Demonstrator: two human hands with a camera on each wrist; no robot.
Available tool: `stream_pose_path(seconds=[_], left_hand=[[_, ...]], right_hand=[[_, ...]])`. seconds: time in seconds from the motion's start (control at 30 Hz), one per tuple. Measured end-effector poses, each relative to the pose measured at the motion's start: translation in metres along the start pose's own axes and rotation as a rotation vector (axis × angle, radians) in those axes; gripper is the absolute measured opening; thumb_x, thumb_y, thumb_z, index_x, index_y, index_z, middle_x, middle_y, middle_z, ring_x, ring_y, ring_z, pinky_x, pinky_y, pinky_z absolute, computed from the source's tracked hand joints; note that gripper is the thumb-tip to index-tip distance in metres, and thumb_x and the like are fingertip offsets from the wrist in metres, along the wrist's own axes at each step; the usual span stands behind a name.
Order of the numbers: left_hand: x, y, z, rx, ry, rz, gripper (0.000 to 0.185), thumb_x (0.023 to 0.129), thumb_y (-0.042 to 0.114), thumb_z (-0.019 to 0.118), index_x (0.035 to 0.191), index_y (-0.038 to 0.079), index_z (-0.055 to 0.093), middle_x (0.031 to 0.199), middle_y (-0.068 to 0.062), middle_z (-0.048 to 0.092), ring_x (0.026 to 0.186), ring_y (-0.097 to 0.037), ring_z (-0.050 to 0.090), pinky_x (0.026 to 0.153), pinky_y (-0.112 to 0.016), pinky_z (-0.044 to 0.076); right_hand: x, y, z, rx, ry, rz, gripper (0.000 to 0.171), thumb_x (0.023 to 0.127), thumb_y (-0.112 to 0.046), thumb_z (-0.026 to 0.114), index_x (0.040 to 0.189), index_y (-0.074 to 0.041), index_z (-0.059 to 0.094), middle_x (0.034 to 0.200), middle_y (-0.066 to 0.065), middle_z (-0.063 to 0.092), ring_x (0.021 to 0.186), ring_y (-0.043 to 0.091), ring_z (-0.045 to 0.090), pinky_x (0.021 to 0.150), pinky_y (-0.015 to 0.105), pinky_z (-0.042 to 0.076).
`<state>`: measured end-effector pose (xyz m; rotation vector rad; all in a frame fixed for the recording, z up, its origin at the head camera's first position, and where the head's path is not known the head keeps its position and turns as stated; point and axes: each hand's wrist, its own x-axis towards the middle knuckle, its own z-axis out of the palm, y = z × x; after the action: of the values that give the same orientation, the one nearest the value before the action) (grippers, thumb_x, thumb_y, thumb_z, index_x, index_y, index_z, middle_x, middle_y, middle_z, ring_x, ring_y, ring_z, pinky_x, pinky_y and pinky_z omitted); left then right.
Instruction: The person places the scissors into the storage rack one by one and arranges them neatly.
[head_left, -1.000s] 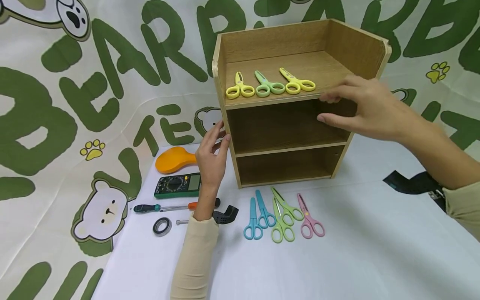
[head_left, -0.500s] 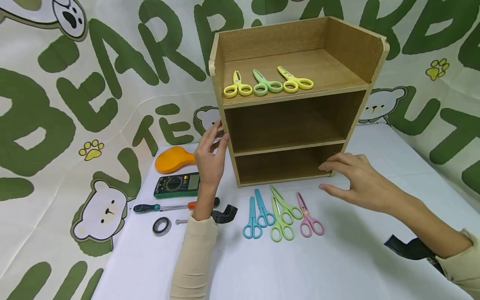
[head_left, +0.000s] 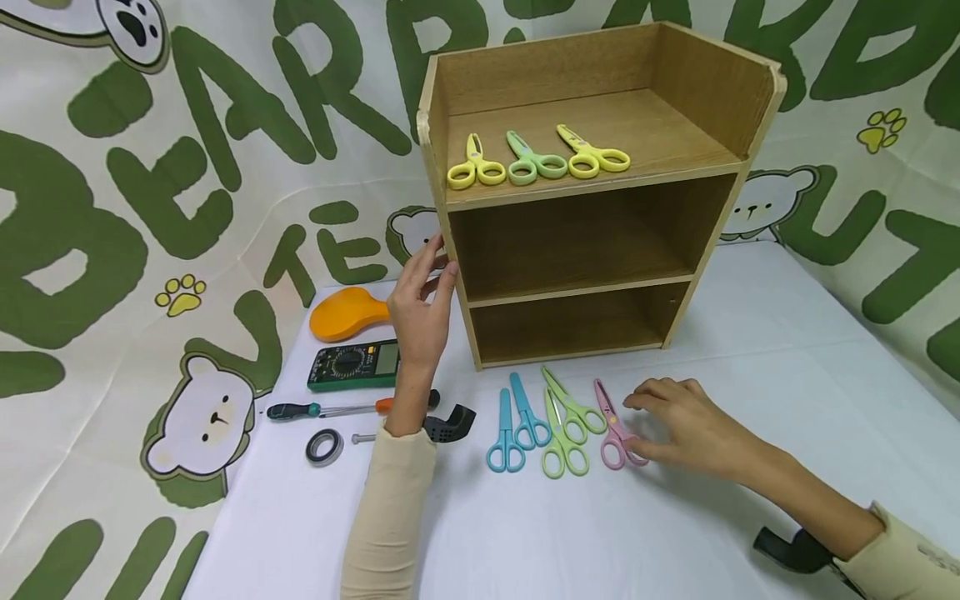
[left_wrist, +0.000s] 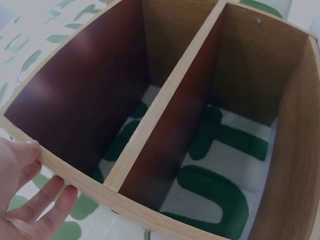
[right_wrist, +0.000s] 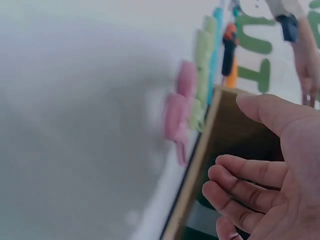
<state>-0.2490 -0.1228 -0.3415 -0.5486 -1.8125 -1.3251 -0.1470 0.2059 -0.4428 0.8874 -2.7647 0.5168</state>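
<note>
A small wooden shelf unit [head_left: 577,292] stands on the white table. My left hand [head_left: 422,312] rests against its left side panel, fingers extended; the left wrist view shows the thumb [left_wrist: 25,150] at the panel's front edge. Over the pink scissors [head_left: 613,427] hovers my right hand [head_left: 686,429], thumb and fingers apart, the thumb overlapping one handle ring. Left of these lie two pairs of light green scissors [head_left: 576,417] and two blue pairs [head_left: 505,425]. On the top board sit two yellow pairs of scissors [head_left: 474,167] and a green pair [head_left: 531,162] between them.
Left of the unit lie an orange rounded object [head_left: 341,315], a multimeter [head_left: 352,365], a screwdriver [head_left: 300,412] with a teal handle, a roll of black tape [head_left: 324,447] and a metal bolt [head_left: 363,437]. A printed cloth [head_left: 90,275] hangs behind the table.
My right hand has come down from beside the unit's top board to the pink scissors on the table. My left hand stays at the side panel.
</note>
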Motion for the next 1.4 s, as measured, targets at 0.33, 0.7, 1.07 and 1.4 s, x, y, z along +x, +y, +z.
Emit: stream_pose_path(seconds=[0.33,0.7,1.07,1.4], left_hand=[[0.0,-0.001,0.0,-0.001,-0.004,-0.036,0.04,0.094,-0.005,0.065,0.133,-0.008,0.059,0.126,-0.022,0.064,0.106,-0.032,0.067,0.085,-0.048,0.058],[-0.003,-0.036,0.004,-0.019,-0.013,-0.025,0.042,0.097,0.012,0.067,0.139,0.007,0.061,0.132,-0.008,0.064,0.109,-0.021,0.066,0.087,-0.037,0.058],[-0.004,-0.035,0.001,-0.011,-0.015,-0.023,0.042,0.098,0.015,0.066,0.14,0.011,0.06,0.132,-0.003,0.064,0.109,-0.017,0.066,0.087,-0.032,0.058],[-0.004,-0.035,0.003,-0.014,-0.004,-0.022,0.042,0.096,0.007,0.067,0.137,0.003,0.061,0.13,-0.013,0.064,0.107,-0.026,0.067,0.085,-0.042,0.059]], right_hand=[[-0.007,-0.004,0.024,-0.06,-0.06,0.061,0.057,0.071,-0.053,0.086,0.105,-0.008,0.073,0.102,-0.002,0.064,0.096,0.02,0.061,0.082,0.045,0.044],[-0.007,-0.005,0.032,-0.13,0.009,0.06,0.063,0.067,-0.068,0.081,0.095,-0.011,0.073,0.092,-0.004,0.061,0.085,0.015,0.057,0.081,0.046,0.045],[-0.012,-0.005,0.034,-0.095,0.115,0.041,0.049,0.06,-0.048,0.09,0.087,-0.011,0.072,0.087,-0.004,0.062,0.08,0.014,0.056,0.078,0.041,0.042],[-0.018,-0.011,-0.006,0.006,0.136,0.05,0.045,0.061,-0.039,0.092,0.092,-0.013,0.072,0.092,-0.012,0.061,0.089,0.012,0.058,0.083,0.036,0.034]])
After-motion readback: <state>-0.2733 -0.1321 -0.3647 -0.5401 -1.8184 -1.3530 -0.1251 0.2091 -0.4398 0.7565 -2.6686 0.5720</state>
